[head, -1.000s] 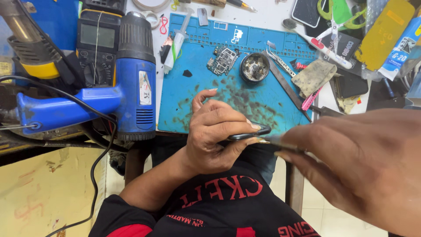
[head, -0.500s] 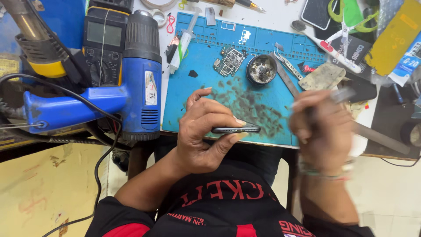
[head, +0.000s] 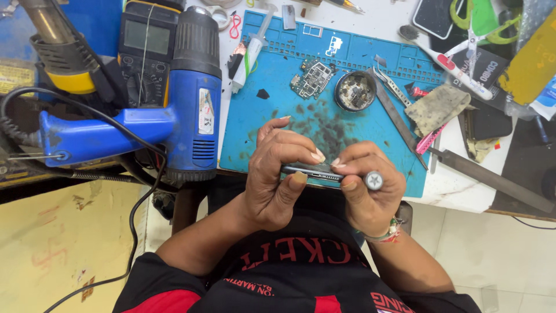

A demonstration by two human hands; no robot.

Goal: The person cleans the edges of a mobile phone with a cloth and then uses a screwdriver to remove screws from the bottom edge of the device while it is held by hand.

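My left hand (head: pixel 278 174) grips a dark phone (head: pixel 315 172) edge-on, just over the near edge of a blue work mat (head: pixel 278 104). My right hand (head: pixel 368 188) holds a small screwdriver (head: pixel 372 181) whose round metal end cap faces the camera. Its tip sits against the phone's bottom edge, hidden by my fingers. Both hands touch each other above my lap.
A blue heat gun (head: pixel 174 110) lies left of the mat, beside a multimeter (head: pixel 147 46). On the mat lie a circuit board (head: pixel 313 78), a round metal tin (head: pixel 354 91), tweezers (head: pixel 394 84) and a syringe (head: pixel 252 55). A cloth pad (head: pixel 437 107) and a metal bar (head: pixel 492 179) lie at right.
My right hand came back from the right side of the bench with the screwdriver and now meets the phone. My left hand kept holding the phone in place.
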